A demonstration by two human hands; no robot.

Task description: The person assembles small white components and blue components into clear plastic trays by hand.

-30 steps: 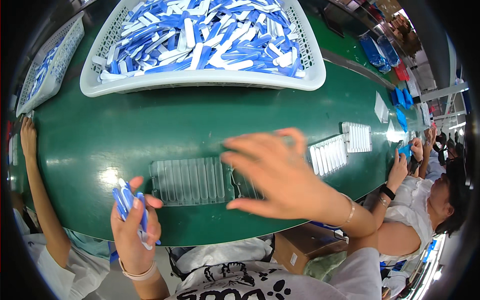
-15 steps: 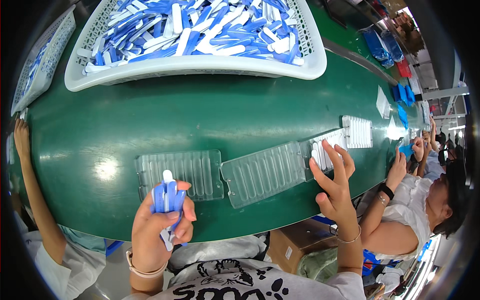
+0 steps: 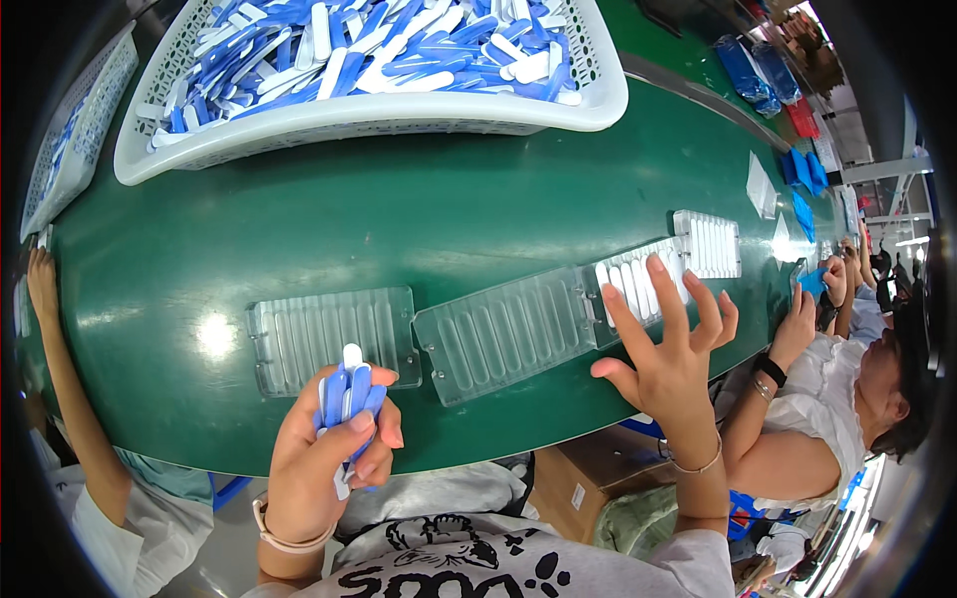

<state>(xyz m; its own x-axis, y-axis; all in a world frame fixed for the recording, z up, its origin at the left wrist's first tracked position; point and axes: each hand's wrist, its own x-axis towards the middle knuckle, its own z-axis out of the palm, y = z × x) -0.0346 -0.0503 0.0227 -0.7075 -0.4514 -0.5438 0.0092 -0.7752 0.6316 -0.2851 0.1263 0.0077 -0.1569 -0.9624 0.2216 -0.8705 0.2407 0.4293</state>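
Note:
My left hand (image 3: 329,448) grips a bundle of blue and white plastic sticks (image 3: 347,394), held upright at the near edge of the green belt (image 3: 399,219). Just beyond it lies an empty clear blister tray (image 3: 334,339). A second clear tray (image 3: 508,334) lies to its right, tilted. My right hand (image 3: 670,349) is spread open, fingers resting on a tray partly filled with white sticks (image 3: 638,284). Another filled tray (image 3: 708,244) lies further right.
A big white basket (image 3: 369,110) heaped with blue and white sticks stands at the far side; another basket (image 3: 70,130) is at the left. A person's arm (image 3: 60,359) reaches in at left. Another person's hands (image 3: 817,299) work at right with blue pieces.
My right hand pushed the trays rightward along the belt and now rests on the partly filled one. My left hand with the sticks moved right, toward the empty tray.

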